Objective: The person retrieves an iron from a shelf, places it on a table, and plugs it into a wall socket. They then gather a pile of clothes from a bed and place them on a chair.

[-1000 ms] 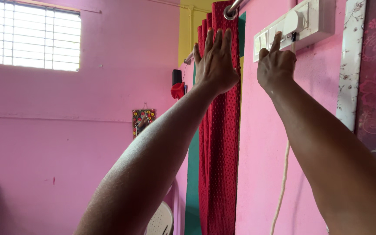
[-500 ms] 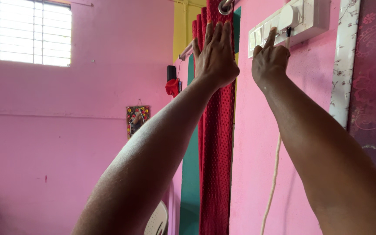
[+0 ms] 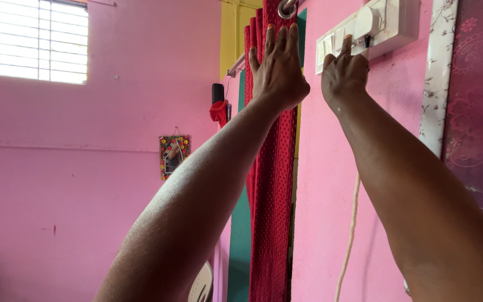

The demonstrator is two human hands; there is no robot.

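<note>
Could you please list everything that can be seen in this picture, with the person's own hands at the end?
switchboard: one, white, high on the pink wall at right, with several switches
curtain: one, red, hanging bunched beside the doorway at centre
curtain rod: one, metal, running behind the curtain top
window: one, bright, barred, upper left
small framed picture: one, multicoloured border, on the far pink wall
red cloth: one, hanging on the far wall near the curtain
white cord: one, hanging down the right wall
patterned panel: one, purple with a pale floral edge, far right
left hand: open, fingers spread, raised against the curtain
right hand: index finger on a switch of the switchboard
</note>
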